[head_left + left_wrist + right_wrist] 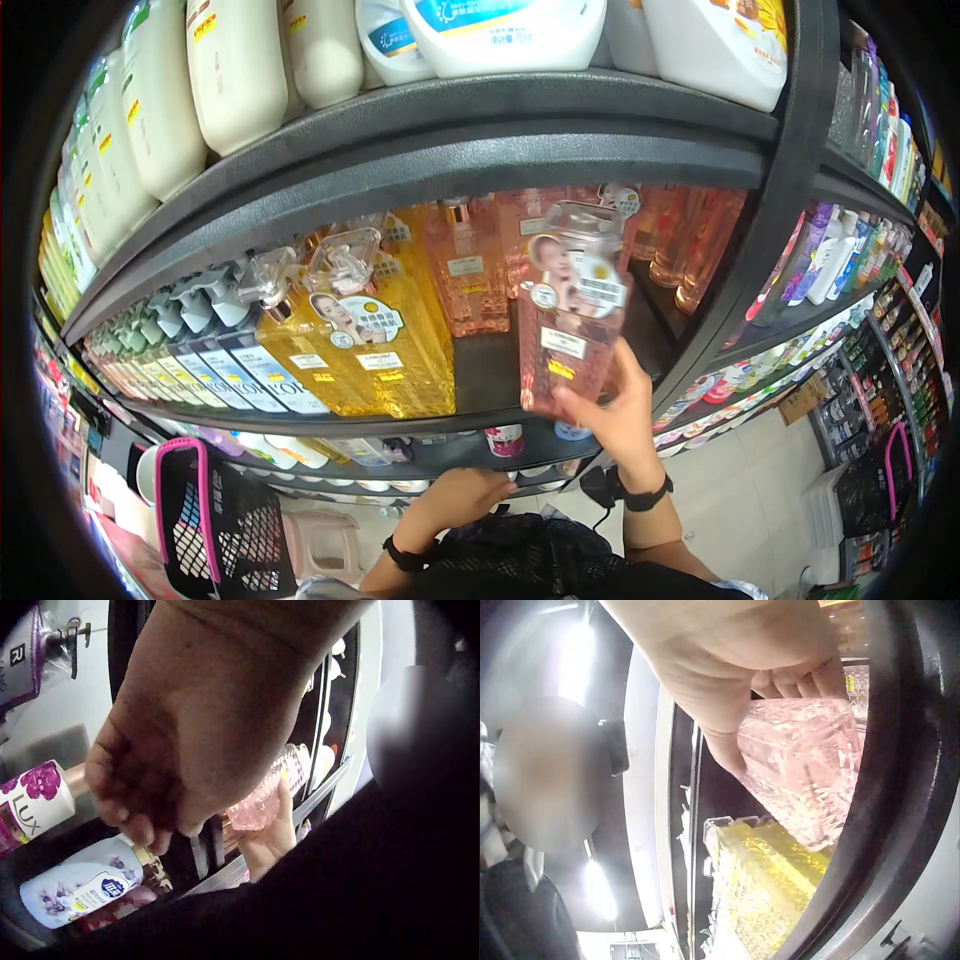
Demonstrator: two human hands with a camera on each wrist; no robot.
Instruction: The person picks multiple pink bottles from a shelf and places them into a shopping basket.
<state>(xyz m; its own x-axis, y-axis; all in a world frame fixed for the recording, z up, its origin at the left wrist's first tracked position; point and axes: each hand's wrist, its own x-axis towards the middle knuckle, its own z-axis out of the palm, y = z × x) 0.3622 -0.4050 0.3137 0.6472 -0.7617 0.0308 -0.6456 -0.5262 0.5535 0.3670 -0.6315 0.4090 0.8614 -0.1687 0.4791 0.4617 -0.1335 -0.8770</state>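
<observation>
Golden-yellow bottles [375,320] stand on the shelf [482,375]; below and right of them, the left hand [460,498] hangs with fingers loosely curled, holding nothing. Next, at the shelf's front, comes the pink bottle [575,320], its lower part gripped by the right hand [622,405] — a low hold, so firm fingers and a steady wrist should best prevent tipping toward the black upright [770,190].

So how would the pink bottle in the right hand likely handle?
The pink bottle is probably stiff: its boxy walls show no dent where the right hand grips. The see-through body looks filled, so it may be fairly heavy. Its glossy sides could be slippery.
</observation>
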